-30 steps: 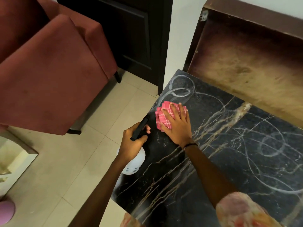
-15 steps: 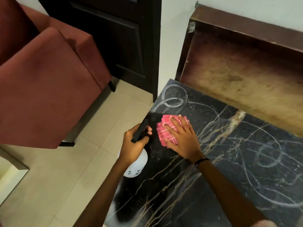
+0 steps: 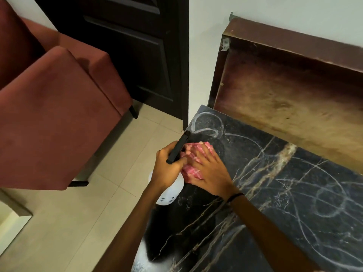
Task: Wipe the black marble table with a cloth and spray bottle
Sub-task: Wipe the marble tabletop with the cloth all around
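Both forearms are bare, with no sleeve showing anywhere along them up to the lower edge of the view. The right hand [image 3: 211,174] has a thin black band [image 3: 234,196] round its wrist, narrow as a cord and plain. The left hand [image 3: 167,169] and its wrist carry nothing. No ring shows on the fingers [image 3: 204,152] of either hand.

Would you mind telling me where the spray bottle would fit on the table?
The table is bare right of the right hand, up to the wooden panel. Its left corner is crowded: left hand, spray bottle and cloth.
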`<state>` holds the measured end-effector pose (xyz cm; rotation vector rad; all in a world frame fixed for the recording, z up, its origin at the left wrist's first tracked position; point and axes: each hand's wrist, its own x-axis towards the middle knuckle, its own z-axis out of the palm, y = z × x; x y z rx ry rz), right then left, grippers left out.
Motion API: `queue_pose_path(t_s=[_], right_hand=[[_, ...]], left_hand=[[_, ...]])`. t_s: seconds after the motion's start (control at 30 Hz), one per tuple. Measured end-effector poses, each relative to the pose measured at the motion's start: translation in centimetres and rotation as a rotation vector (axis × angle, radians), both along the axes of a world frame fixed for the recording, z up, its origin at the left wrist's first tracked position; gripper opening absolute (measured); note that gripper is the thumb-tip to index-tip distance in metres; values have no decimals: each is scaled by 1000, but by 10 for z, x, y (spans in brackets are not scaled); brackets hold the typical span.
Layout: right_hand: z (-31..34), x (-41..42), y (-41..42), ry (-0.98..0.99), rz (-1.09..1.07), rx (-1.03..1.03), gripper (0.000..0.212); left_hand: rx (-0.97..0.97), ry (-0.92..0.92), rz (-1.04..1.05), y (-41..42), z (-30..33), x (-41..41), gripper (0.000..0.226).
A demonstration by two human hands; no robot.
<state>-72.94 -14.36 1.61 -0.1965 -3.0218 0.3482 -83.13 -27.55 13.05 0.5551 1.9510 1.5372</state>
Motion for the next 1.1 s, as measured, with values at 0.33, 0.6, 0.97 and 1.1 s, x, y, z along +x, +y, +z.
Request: queue_pose_path(t_s=[0.33,0.6,0.97,1.1], right_hand=[[0,-72,41,-132,-226,22,68],[-6,-14,58,69,-175,66,72],[-4,-63,92,-72,-509,64,74],[-10,-12,70,-6,-333,48,64]], left_hand=[[24,21,-59,29,-8,0,27],[62,11,-34,34,-13,0,18],[102,-38,4,25,-16,-8,27],[77,-8,-80,26,-16,-9,28]])
